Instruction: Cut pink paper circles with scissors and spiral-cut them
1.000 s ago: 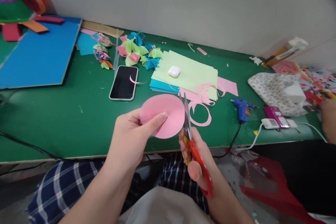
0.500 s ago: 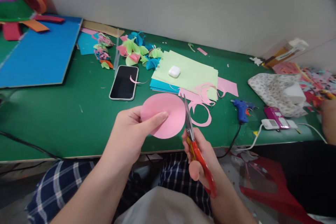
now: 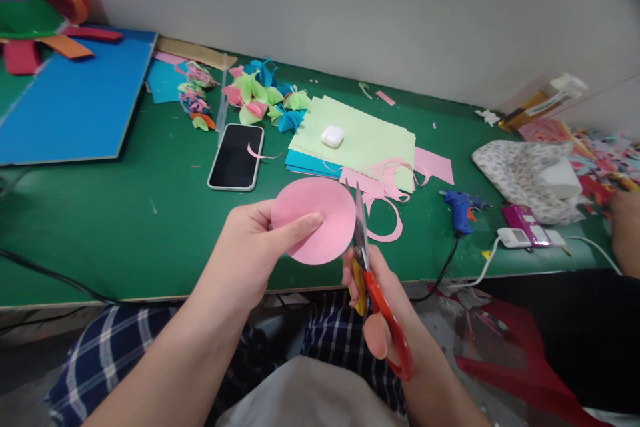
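My left hand [image 3: 255, 243] pinches a round pink paper disc [image 3: 320, 240], thumb on top and fingers hidden beneath. In my right hand [image 3: 385, 287] is a pair of scissors [image 3: 383, 300] with red and yellow handles. Its blades are parted and point away from me, at the right edge of the disc. Curled pink paper offcuts [image 3: 393, 238] lie just beyond the blades. Behind the disc, a stack of pale green paper [image 3: 370, 130] lies over blue and pink sheets, with a white earbud case [image 3: 333, 137] on top.
A phone [image 3: 236, 157] lies left of the paper stack, near folded paper flowers [image 3: 253, 90]. A blue board [image 3: 85, 107] stands far left. On the right are a blue glue gun [image 3: 459, 210], a patterned cloth [image 3: 510, 170], a purple box [image 3: 527, 223] and another person's hand [image 3: 625, 227].
The scissor blades and handles have spread wider apart. My left hand and the pink disc have shifted slightly to the right.
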